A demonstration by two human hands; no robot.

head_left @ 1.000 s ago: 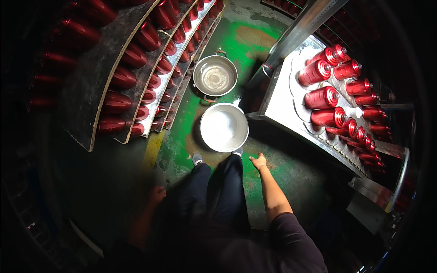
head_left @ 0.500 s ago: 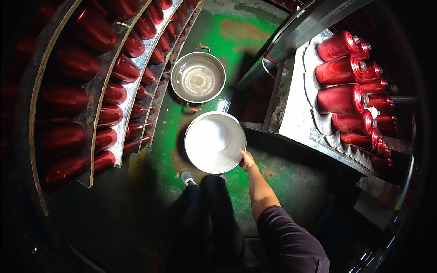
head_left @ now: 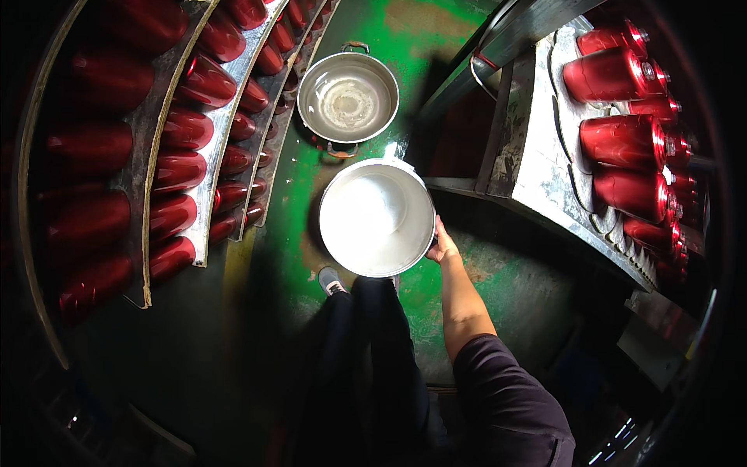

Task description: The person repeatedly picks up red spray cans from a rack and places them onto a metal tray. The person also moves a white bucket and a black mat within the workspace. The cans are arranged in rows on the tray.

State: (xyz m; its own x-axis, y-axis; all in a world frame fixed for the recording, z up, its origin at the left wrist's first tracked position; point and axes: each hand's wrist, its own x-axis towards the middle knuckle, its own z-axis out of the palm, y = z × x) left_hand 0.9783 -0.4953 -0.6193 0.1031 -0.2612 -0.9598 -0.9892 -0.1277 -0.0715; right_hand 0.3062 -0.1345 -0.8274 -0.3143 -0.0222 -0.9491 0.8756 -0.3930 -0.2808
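In the head view, our right hand [head_left: 444,244] is half curled against the outer right side of the white pot [head_left: 377,218] at the centre of the frame, its fingertips hidden, so we cannot tell whether it grips, and our left hand is out of sight. A second ago our right hand was spread and apart from the pot. The pot's mouth faces up toward us, nearly round, with no clear long axis.

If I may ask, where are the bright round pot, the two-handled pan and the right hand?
Bright round pot [head_left: 378,219]: head view, on its inside.
Two-handled pan [head_left: 348,98]: head view, on its inner bottom.
Right hand [head_left: 443,246]: head view, on its middle.
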